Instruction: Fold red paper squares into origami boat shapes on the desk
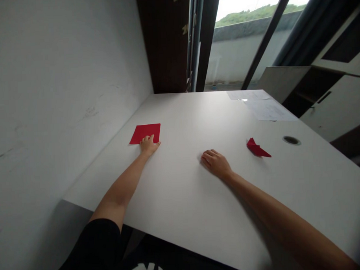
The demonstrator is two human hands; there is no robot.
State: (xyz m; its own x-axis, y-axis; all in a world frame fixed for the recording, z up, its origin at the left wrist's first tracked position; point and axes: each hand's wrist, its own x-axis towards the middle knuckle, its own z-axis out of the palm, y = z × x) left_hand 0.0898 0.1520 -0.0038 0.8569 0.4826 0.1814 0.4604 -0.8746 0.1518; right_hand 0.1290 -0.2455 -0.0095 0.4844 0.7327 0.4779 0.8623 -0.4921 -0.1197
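Observation:
Near the wall, a flat red square of paper [146,133] lies on the white table. My left hand [149,145] rests on its near edge, fingertips on the paper and thumb stretched apart to the right. To the right of it, my right hand [216,163] lies on the bare tabletop, its fingers together and curled inward, with nothing visible in them. A folded red paper figure [257,149] with pointed ends sits farther right, apart from both hands.
The white table [182,190] meets a pale wall [62,76] on the left. Printed sheets [269,108] lie at its far right corner. A round cable hole [291,140] is set in the right side. A window and cabinets stand beyond.

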